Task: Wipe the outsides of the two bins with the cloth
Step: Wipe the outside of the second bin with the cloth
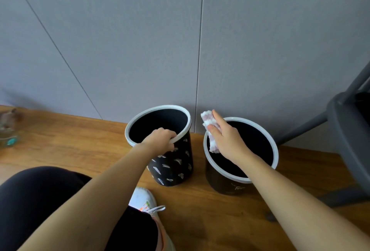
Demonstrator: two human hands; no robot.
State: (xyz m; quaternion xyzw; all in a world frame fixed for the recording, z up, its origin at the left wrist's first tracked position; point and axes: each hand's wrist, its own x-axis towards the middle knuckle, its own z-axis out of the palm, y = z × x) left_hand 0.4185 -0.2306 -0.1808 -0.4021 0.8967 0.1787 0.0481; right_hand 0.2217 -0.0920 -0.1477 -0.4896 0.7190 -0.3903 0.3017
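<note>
your left hand has its fingers curled over the white rim of the left bin, thumb on the outside, so it's gripping that rim. this bin is black with little white shapes printed on it, tilted a bit. your right hand is over the mouth of the right bin, fingers fairly straight, holding the cloth underneath them. the cloth sticks out past your fingertips, over the rim's far-left edge. there's a small white mark on the right bin's side, too small to read. both bins sit on the wood floor by the grey wall.
</note>
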